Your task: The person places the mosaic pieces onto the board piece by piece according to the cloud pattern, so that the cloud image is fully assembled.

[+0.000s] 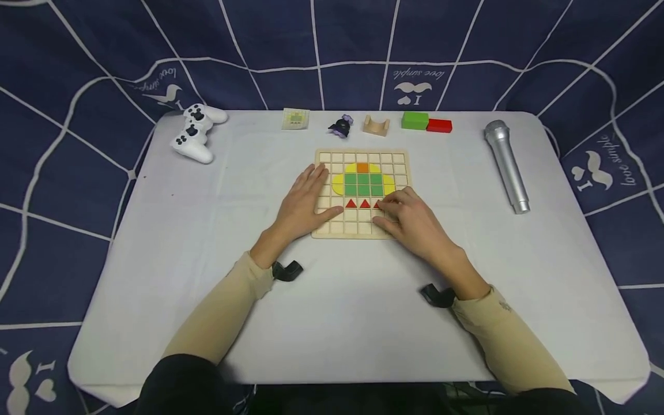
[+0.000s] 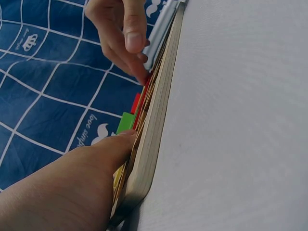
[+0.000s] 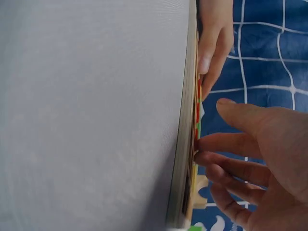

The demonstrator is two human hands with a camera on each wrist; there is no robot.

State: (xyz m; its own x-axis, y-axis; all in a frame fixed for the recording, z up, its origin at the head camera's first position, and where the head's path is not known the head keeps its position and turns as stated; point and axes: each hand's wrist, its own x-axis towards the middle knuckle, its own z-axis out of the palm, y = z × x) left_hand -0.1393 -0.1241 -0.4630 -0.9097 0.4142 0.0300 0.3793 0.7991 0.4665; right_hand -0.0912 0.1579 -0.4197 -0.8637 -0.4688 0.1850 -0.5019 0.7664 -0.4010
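A wooden grid board [image 1: 332, 229] lies on the white table, with green square tiles [image 1: 363, 184], an orange tile [image 1: 362, 168] and yellow corner pieces [image 1: 337, 184] set in its upper cells. Below them runs a row of red triangle tiles [image 1: 365, 204]. My left hand [image 1: 302, 204] rests spread on the board's left side, its thumb [image 2: 122, 144] lying along the surface. At the row's right end, my right hand [image 1: 412, 222] touches the rightmost red triangle with its index fingertip. Its thumb [image 3: 236, 113] stands apart from the bent fingers.
Along the far edge are a white game controller [image 1: 197, 132], a small pattern card [image 1: 295, 119], a black-and-purple figure [image 1: 340, 125], a curved wooden block [image 1: 376, 125], a green block [image 1: 414, 120] and a red block [image 1: 439, 125]. A silver microphone [image 1: 507, 166] lies at right.
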